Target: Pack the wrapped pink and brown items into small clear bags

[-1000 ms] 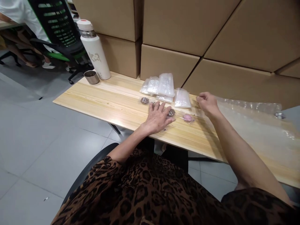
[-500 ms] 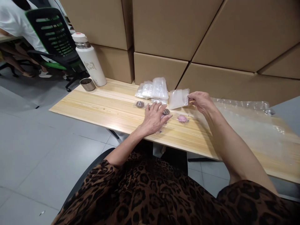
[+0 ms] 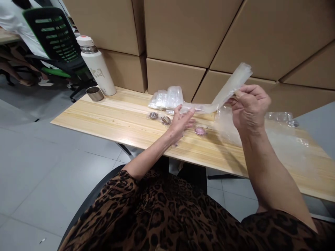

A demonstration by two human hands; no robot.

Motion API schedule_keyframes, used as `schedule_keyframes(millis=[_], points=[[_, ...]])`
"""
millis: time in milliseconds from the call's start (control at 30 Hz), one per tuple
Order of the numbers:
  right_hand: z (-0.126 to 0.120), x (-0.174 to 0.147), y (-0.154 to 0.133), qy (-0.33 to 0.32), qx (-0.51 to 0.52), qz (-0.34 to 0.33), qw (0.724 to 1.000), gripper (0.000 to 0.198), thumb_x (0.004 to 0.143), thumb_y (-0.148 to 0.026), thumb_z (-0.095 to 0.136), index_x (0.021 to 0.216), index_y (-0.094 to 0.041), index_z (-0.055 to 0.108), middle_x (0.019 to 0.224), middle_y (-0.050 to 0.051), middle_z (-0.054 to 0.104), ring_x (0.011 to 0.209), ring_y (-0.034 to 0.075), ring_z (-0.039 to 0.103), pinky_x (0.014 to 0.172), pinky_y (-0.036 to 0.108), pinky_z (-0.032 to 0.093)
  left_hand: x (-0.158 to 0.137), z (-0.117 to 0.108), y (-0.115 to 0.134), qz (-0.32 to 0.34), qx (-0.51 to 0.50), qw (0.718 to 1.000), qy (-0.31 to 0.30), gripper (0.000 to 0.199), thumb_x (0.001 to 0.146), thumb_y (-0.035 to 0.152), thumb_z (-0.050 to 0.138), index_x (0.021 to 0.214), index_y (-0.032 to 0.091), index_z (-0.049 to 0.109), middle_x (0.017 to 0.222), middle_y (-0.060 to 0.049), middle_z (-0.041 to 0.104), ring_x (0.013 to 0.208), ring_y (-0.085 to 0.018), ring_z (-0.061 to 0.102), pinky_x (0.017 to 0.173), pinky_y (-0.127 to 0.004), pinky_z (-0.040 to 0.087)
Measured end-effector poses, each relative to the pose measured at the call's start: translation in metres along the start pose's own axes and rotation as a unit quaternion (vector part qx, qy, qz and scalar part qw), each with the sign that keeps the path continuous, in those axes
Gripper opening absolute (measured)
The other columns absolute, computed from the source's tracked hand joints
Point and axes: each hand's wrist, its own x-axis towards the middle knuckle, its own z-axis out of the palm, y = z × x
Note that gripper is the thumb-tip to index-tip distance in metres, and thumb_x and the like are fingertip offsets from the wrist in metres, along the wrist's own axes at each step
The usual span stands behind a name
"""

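My right hand (image 3: 248,104) pinches a translucent plastic bag strip (image 3: 227,90), one end of it raised above the table and the other end running low to the left. Spread fingers of my left hand (image 3: 181,123) meet that low left end; whether they grip it is unclear. Just left of the left hand lie two small brown wrapped discs (image 3: 165,120), each in clear film. On the right of that hand sits a pink wrapped disc (image 3: 200,131). Behind it rests a pile of clear plastic packets (image 3: 169,97). Something small and wrapped is partly hidden below the left hand.
Large cardboard boxes (image 3: 178,31) stand stacked along the table's back edge. A white flask (image 3: 98,71) and a metal cup (image 3: 94,93) stand at the left of the wooden table (image 3: 104,122). Clear plastic sheeting (image 3: 285,146) covers the right side. Beyond the flask are an office chair (image 3: 56,38) and a seated person.
My right hand has risen to the right, lifting the plastic bag strip off the table. My left hand has shifted right and turned up off the wrapped discs, uncovering a brown one.
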Motion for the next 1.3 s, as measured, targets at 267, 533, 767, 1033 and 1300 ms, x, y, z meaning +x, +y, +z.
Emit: schedule_keyframes(millis=[267,533,767,1033,1300], points=[[-0.031,-0.044,0.006,-0.009,0.044,0.117,0.992,0.021,0.061,-0.03,0.068,0.077,-0.026,0.056,0.085,0.005,0.063,0.087,0.024,0.065,0.086,0.046,0.058,0.001,0.001,0.005,0.076,-0.201,0.972,0.091,0.013,0.104,0.018,0.066,0.099,0.021,0.054,0.089,0.004,0.07,0.084,-0.007,0.075,0.101,-0.029,0.062],[-0.078,-0.045,0.027,0.137,-0.295,-0.108,0.939,0.037,0.07,-0.043,0.069,0.103,-0.026,0.064,0.107,0.012,0.071,0.099,0.03,0.07,0.087,0.051,0.058,-0.001,-0.003,0.001,0.121,-0.155,0.974,0.117,0.012,0.103,0.022,0.066,0.099,0.023,0.054,0.095,0.003,0.071,0.096,-0.011,0.076,0.105,-0.034,0.059],[-0.018,-0.053,-0.003,-0.211,-0.537,-0.291,0.763,0.06,0.094,-0.047,0.067,0.147,-0.019,0.06,0.156,0.021,0.06,0.149,0.044,0.05,0.121,0.068,0.037,-0.006,0.01,-0.012,0.169,-0.091,0.976,0.107,0.013,0.099,0.023,0.072,0.094,0.022,0.061,0.093,0.003,0.067,0.087,-0.01,0.069,0.093,-0.028,0.06],[-0.005,0.002,-0.016,-0.255,-0.629,-0.158,0.718,0.045,0.094,-0.011,0.05,0.134,-0.008,0.071,0.129,0.025,0.076,0.118,0.038,0.072,0.103,0.055,0.056,0.003,-0.005,-0.018,0.169,0.074,0.974,0.133,0.026,0.102,0.019,0.061,0.127,0.026,0.057,0.137,-0.007,0.068,0.128,-0.018,0.068,0.114,-0.038,0.057],[0.018,0.051,-0.093,-0.203,-0.695,-0.207,0.658,0.04,0.108,-0.02,0.038,0.124,-0.005,0.072,0.132,0.017,0.075,0.134,0.036,0.067,0.096,0.047,0.048,0.004,-0.016,-0.034,0.23,0.257,0.931,0.122,0.077,0.091,0.009,0.047,0.164,0.029,0.03,0.175,-0.009,0.041,0.167,-0.024,0.034,0.137,-0.051,0.036]])
